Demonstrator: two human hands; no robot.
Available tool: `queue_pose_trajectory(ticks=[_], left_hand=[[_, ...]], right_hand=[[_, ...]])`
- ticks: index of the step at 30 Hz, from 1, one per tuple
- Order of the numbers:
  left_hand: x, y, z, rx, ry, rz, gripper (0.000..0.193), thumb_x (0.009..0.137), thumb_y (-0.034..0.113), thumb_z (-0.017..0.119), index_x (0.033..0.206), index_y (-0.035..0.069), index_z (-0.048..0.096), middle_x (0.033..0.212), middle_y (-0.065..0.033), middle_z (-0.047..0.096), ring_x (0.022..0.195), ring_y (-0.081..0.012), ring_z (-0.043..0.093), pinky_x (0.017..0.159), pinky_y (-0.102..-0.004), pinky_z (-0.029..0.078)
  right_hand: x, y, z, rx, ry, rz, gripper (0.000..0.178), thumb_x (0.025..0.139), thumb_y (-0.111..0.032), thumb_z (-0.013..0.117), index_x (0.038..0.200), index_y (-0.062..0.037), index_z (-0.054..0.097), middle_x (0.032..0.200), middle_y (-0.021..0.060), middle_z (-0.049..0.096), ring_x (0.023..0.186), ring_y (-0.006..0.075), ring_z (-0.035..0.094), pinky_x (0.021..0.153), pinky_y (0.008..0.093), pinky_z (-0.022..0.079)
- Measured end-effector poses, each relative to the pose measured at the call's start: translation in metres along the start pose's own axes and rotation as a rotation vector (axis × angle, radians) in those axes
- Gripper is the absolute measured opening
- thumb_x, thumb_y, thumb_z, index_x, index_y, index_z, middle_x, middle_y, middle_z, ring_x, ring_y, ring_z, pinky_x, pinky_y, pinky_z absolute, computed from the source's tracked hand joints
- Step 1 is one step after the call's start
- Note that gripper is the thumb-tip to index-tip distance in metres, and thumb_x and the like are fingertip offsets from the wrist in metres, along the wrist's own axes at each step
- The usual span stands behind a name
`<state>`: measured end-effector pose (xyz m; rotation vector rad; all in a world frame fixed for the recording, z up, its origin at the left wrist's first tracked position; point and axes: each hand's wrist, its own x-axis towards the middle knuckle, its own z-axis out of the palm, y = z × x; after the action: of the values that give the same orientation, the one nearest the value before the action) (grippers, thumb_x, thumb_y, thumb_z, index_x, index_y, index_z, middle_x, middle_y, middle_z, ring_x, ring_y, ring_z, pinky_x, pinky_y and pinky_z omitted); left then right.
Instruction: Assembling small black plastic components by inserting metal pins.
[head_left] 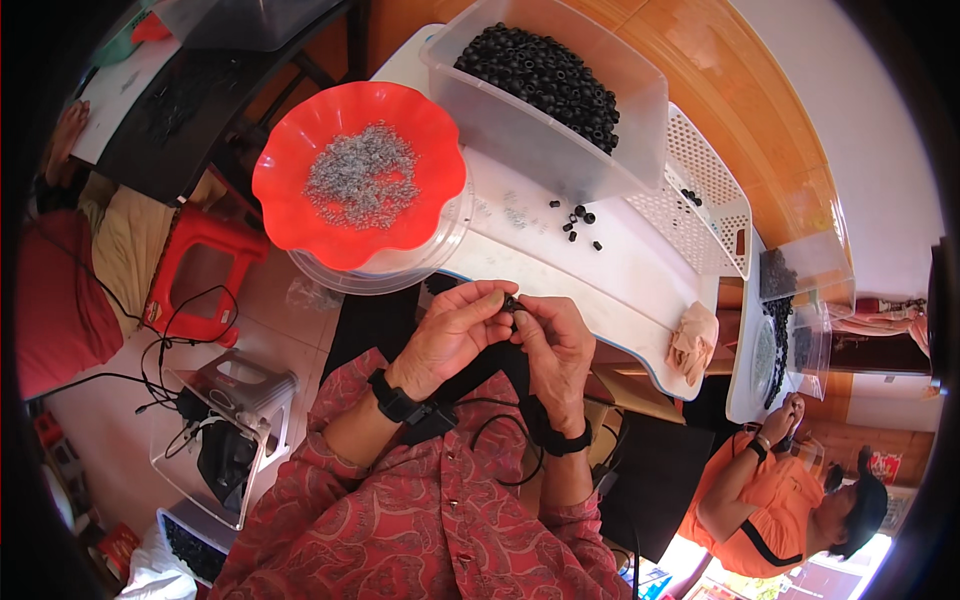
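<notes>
Above my lap, at the table's near edge, my left hand (452, 332) and my right hand (556, 345) meet fingertip to fingertip. Both pinch a small black part (512, 304), mostly covered by the fingers; it resembles the black pieces on the table. Beyond my left hand stands a red wavy-rimmed bowl (285, 190) holding a heap of tiny silvery pieces (362, 175). A few loose black cylindrical pieces (580, 215) lie on the white table (620, 260) past my right hand.
A clear bin (530, 145) full of black pieces stands at the back, beside a white perforated basket (700, 200). A crumpled beige cloth (692, 342) lies at the table's right end. A red stool (200, 270) is left; a co-worker in orange (750, 500) sits right.
</notes>
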<state>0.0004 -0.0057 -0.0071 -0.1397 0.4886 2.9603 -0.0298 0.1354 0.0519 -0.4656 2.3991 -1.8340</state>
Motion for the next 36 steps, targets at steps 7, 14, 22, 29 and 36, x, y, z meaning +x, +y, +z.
queue_pose_trajectory(ticks=[7, 14, 22, 29, 36], left_hand=[[-0.001, -0.001, 0.003, 0.007, 0.062, -0.014, 0.027, 0.097, 0.013, 0.056, 0.119, -0.002, 0.06, 0.095, -0.007, 0.064, 0.084, -0.0125, 0.062, 0.076, -0.0261, 0.054], [0.0, -0.003, -0.002, 0.058, 0.078, 0.018, 0.023, 0.096, 0.012, 0.058, 0.115, -0.001, 0.061, 0.095, -0.007, 0.064, 0.083, -0.013, 0.063, 0.074, -0.0266, 0.054], [-0.002, -0.003, 0.0, 0.11, 0.086, 0.025, 0.022, 0.096, 0.011, 0.058, 0.115, -0.001, 0.062, 0.095, -0.0072, 0.065, 0.081, -0.013, 0.063, 0.073, -0.0258, 0.054], [-0.002, -0.003, 0.001, 0.084, 0.069, 0.001, 0.023, 0.096, 0.013, 0.058, 0.114, -0.001, 0.062, 0.093, -0.0066, 0.064, 0.079, -0.012, 0.061, 0.072, -0.0255, 0.052], [-0.002, -0.005, -0.002, 0.04, 0.083, -0.044, 0.023, 0.096, 0.013, 0.058, 0.114, 0.0, 0.062, 0.092, -0.0055, 0.064, 0.079, -0.0114, 0.061, 0.072, -0.025, 0.052]], right_hand=[[0.0, 0.001, -0.001, -0.07, 0.016, -0.007, 0.016, 0.087, 0.003, 0.065, 0.102, 0.0, 0.067, 0.088, 0.0063, 0.062, 0.07, 0.0105, 0.064, 0.062, 0.0234, 0.052], [0.0, -0.003, -0.001, -0.079, 0.0, -0.012, 0.016, 0.087, 0.003, 0.064, 0.102, 0.0012, 0.067, 0.088, 0.007, 0.063, 0.071, 0.0108, 0.066, 0.062, 0.0227, 0.053], [-0.003, 0.0, 0.0, -0.033, 0.013, -0.032, 0.015, 0.084, 0.005, 0.066, 0.099, 0.0023, 0.067, 0.089, 0.0073, 0.063, 0.071, 0.0108, 0.065, 0.062, 0.0222, 0.054], [-0.005, 0.003, 0.0, -0.027, 0.031, -0.059, 0.014, 0.084, 0.005, 0.066, 0.098, 0.0027, 0.067, 0.089, 0.0065, 0.063, 0.071, 0.0101, 0.065, 0.062, 0.0219, 0.053], [-0.005, 0.007, 0.001, 0.069, 0.025, 0.073, 0.013, 0.085, 0.005, 0.065, 0.098, 0.0026, 0.067, 0.089, 0.0055, 0.063, 0.071, 0.0086, 0.064, 0.063, 0.0215, 0.053]])
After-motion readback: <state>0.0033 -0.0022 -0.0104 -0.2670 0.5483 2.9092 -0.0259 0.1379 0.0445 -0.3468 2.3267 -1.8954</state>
